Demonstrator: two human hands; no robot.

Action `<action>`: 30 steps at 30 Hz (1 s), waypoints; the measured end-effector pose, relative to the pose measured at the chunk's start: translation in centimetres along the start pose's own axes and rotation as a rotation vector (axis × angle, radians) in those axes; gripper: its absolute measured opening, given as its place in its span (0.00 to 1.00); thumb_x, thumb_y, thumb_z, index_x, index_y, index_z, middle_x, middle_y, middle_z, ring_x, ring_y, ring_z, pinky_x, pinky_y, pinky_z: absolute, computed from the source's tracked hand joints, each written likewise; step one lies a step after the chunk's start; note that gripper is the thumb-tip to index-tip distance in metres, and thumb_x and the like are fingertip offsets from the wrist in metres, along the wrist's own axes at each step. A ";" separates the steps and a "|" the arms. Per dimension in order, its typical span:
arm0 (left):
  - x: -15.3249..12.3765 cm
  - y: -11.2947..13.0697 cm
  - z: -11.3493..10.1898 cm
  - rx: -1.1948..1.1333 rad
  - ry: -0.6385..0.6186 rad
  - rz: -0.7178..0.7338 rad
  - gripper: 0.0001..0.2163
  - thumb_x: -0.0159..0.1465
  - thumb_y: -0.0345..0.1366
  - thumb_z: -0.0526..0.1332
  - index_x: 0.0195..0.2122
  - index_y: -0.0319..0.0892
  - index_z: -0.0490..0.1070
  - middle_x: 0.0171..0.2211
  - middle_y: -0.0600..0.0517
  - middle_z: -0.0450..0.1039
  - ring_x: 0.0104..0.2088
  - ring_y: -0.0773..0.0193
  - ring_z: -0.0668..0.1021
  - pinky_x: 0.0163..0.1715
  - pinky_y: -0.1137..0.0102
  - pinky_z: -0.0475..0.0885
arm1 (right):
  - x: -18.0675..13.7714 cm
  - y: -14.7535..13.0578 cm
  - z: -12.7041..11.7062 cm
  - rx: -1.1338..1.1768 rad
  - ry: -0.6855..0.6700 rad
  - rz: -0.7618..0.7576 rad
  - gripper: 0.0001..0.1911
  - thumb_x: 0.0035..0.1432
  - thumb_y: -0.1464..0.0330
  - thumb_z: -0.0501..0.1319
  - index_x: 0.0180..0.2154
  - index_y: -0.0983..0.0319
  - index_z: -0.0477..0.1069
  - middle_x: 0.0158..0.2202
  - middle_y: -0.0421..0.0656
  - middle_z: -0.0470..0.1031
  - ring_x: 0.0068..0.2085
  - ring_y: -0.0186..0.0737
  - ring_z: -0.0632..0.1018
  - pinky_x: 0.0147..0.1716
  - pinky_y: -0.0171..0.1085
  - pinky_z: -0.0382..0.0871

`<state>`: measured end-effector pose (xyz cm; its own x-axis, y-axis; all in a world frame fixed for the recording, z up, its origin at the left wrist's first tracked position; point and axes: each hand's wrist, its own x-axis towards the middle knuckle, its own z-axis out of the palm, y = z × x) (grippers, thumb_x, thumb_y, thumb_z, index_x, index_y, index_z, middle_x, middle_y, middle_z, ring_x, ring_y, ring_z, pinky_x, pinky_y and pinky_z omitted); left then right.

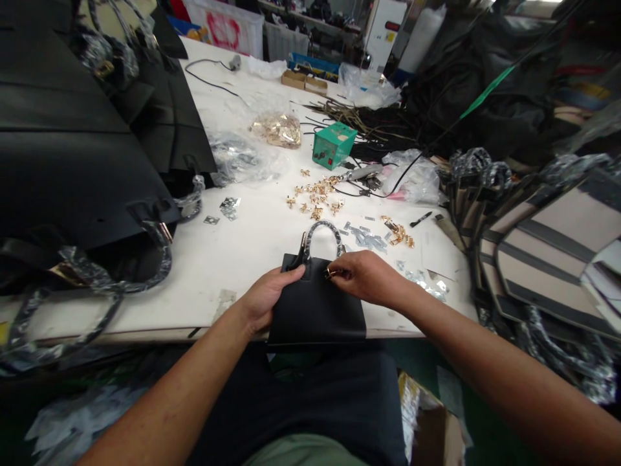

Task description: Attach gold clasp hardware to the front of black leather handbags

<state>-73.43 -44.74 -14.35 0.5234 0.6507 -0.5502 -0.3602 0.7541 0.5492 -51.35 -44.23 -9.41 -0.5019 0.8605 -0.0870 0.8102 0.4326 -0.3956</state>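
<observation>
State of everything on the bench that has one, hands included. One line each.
Left hand: gripping the black bag's left side, thumb on front
Right hand: pinching a gold fitting at the bag's front
Black bag: held at table edge
Handle: arched up, wrapped in clear plastic
Loose gold fittings: scattered
Flat metal plates: loosely piled
Green box: standing; on or off, can't tell

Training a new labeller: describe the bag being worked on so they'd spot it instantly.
Find the white table; at its near edge, look between the left hand and right hand. The small black bag there has a wrapped handle. Unlike the bags at left, it is held.
</observation>
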 end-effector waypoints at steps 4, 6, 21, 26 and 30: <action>0.0 0.1 0.0 -0.010 -0.008 -0.001 0.13 0.60 0.34 0.65 0.45 0.35 0.76 0.37 0.40 0.81 0.33 0.54 0.83 0.36 0.64 0.78 | 0.0 0.0 0.5 -0.071 0.025 -0.005 0.09 0.54 0.73 0.60 0.35 0.59 0.77 0.30 0.40 0.77 0.30 0.36 0.74 0.31 0.33 0.60; 0.0 0.1 -0.1 -0.018 -0.024 -0.006 0.13 0.60 0.34 0.65 0.45 0.34 0.76 0.37 0.40 0.81 0.33 0.54 0.83 0.36 0.65 0.78 | 0.1 0.0 0.7 -0.076 0.034 -0.001 0.09 0.53 0.73 0.59 0.35 0.59 0.77 0.30 0.40 0.76 0.31 0.36 0.74 0.31 0.32 0.59; -0.1 0.1 0.0 -0.011 -0.007 0.008 0.11 0.61 0.34 0.64 0.43 0.34 0.76 0.36 0.41 0.81 0.31 0.56 0.83 0.35 0.65 0.79 | 0.9 0.5 0.2 0.042 -0.025 -0.035 0.09 0.52 0.74 0.59 0.35 0.60 0.77 0.29 0.39 0.77 0.29 0.34 0.74 0.29 0.32 0.60; -0.1 0.0 0.0 -0.014 -0.004 0.007 0.12 0.60 0.34 0.65 0.44 0.34 0.76 0.36 0.40 0.81 0.31 0.55 0.83 0.36 0.64 0.79 | 0.7 0.1 0.9 -0.049 0.031 0.001 0.09 0.52 0.74 0.59 0.33 0.59 0.76 0.29 0.40 0.77 0.30 0.36 0.74 0.30 0.33 0.59; 0.0 -0.1 0.0 -0.007 -0.005 0.011 0.13 0.60 0.35 0.65 0.44 0.34 0.76 0.36 0.40 0.81 0.32 0.55 0.83 0.36 0.64 0.78 | 0.4 -0.6 1.8 -0.154 0.073 0.032 0.08 0.52 0.74 0.59 0.33 0.59 0.76 0.32 0.41 0.78 0.31 0.37 0.74 0.29 0.34 0.57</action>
<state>-73.40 -44.80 -14.36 0.5231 0.6582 -0.5415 -0.3710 0.7478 0.5506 -52.56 -44.60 -10.88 -0.4566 0.8892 -0.0282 0.8650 0.4362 -0.2479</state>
